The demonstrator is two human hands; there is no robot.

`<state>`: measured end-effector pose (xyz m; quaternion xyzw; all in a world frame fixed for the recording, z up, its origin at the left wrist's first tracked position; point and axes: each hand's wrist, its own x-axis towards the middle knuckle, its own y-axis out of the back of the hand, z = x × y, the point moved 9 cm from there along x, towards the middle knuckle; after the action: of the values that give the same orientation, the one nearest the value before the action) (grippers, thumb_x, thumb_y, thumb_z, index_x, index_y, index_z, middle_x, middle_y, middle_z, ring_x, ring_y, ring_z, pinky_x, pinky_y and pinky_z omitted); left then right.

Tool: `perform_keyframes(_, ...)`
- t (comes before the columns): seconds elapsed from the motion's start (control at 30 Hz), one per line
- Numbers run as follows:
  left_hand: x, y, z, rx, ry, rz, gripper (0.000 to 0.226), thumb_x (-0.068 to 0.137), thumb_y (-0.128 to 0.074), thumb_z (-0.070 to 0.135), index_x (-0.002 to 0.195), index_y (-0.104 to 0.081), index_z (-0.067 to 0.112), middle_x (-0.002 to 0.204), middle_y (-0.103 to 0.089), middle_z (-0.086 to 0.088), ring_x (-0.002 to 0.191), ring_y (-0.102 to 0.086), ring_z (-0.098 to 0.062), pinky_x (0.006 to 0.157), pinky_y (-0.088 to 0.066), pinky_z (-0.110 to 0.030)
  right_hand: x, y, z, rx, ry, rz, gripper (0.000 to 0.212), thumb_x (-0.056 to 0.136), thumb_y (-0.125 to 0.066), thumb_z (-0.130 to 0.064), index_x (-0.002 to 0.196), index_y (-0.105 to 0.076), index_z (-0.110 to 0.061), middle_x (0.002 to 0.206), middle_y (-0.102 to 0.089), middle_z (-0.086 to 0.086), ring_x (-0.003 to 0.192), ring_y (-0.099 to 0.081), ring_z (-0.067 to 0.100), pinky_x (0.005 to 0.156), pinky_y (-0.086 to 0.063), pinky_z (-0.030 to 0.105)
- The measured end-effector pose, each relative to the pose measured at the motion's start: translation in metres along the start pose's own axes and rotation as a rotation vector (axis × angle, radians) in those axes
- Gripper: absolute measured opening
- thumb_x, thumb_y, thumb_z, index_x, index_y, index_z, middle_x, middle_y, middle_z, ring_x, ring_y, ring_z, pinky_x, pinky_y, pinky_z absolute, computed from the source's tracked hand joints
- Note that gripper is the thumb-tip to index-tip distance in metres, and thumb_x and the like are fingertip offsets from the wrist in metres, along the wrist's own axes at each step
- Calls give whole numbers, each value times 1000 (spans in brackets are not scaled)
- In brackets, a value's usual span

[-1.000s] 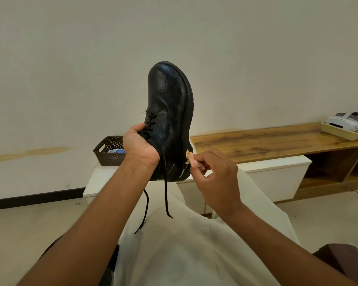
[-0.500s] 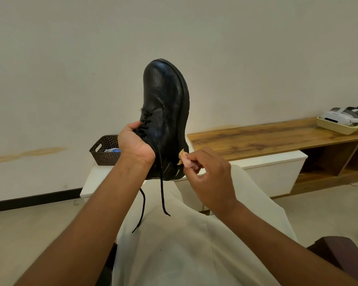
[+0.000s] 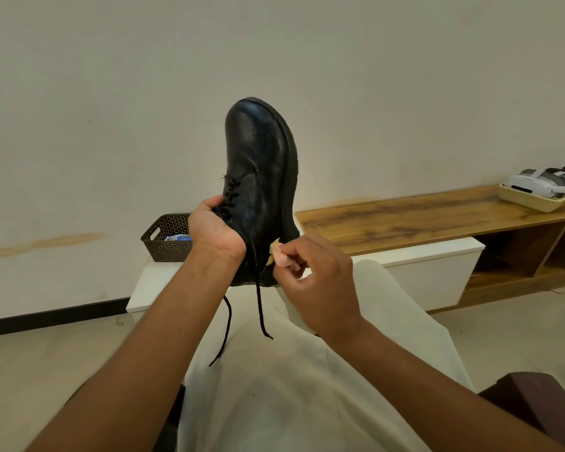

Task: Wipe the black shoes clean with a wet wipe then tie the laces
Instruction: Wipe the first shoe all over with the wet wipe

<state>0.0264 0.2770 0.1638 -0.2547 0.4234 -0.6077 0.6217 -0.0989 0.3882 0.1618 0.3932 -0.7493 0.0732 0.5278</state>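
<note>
A black leather shoe (image 3: 261, 164) stands toe-up in the air before me. My left hand (image 3: 214, 231) grips it at the laced opening, fingers hidden inside. Two untied black laces (image 3: 260, 308) hang down from it over my lap. My right hand (image 3: 313, 282) pinches a small crumpled wipe (image 3: 279, 256), soiled tan and pinkish, and holds it against the shoe's side near the heel and sole edge. Only this one shoe is in view.
A dark perforated basket (image 3: 163, 238) with a blue-white packet sits on a low white cabinet (image 3: 431, 256) behind the shoe. A wooden shelf top (image 3: 421, 216) runs right, bearing a cream tray (image 3: 532, 202) with a white headset. My lap is covered by pale cloth (image 3: 291, 386).
The shoe and both hands have shifted slightly in view, with the wipe staying pressed at the same spot near the heel. Grips are unchanged.
</note>
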Motion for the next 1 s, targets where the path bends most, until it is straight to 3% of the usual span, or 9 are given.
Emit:
perform_keyframes(0.17, 2, 2, 1, -30, 3, -9, 23, 94, -45, 16, 101, -65, 6, 99, -67, -14, 91, -63, -33, 85, -50, -45, -3, 1, 14, -40, 9, -12, 6, 91, -76, -11, 88, -71, -10, 79, -62, -3, 70, -47, 4, 62, -38, 7)
perform_keyframes(0.37, -1, 1, -9, -8, 26, -11, 23, 95, -44, 16, 96, -63, 4, 92, -66, -16, 83, -63, -33, 70, -51, -44, 0, -1, -11, 4, 17, 25, 8, 92, -75, -11, 85, -70, -10, 79, -60, -4, 70, -45, 2, 65, -35, 6)
perform_keyframes(0.57, -3, 0, -3, -17, 11, -1, 23, 96, -43, 15, 92, -63, 3, 87, -66, -15, 80, -64, -32, 65, -50, -42, -5, -2, -3, -16, 56, -24, 3, 92, -75, -10, 91, -73, -8, 82, -65, 0, 74, -47, 0, 66, -37, 3)
perform_keyframes(0.77, -1, 1, -4, -6, 20, -3, 24, 95, -44, 16, 98, -64, 3, 95, -66, -16, 86, -63, -32, 70, -51, -44, 6, 10, -4, 47, 47, 7, 5, 90, -78, -11, 93, -74, -9, 82, -68, 0, 72, -57, 10, 61, -49, 22)
perform_keyframes(0.87, 0, 0, -10, 7, 36, -15, 25, 95, -42, 14, 96, -63, 1, 92, -66, -17, 84, -63, -33, 70, -50, -46, 23, 18, -19, 87, 73, 48, 9, 92, -78, -10, 99, -76, -7, 87, -71, 0, 77, -61, 9, 67, -50, 17)
perform_keyframes(1.0, -1, 1, -19, 11, 80, -21, 27, 93, -45, 16, 109, -63, 3, 109, -65, -19, 93, -62, -35, 86, -50, -48, 27, 8, -34, 73, 139, -2, 14, 94, -75, -10, 106, -78, -5, 99, -74, 4, 89, -63, 7, 84, -46, 8)
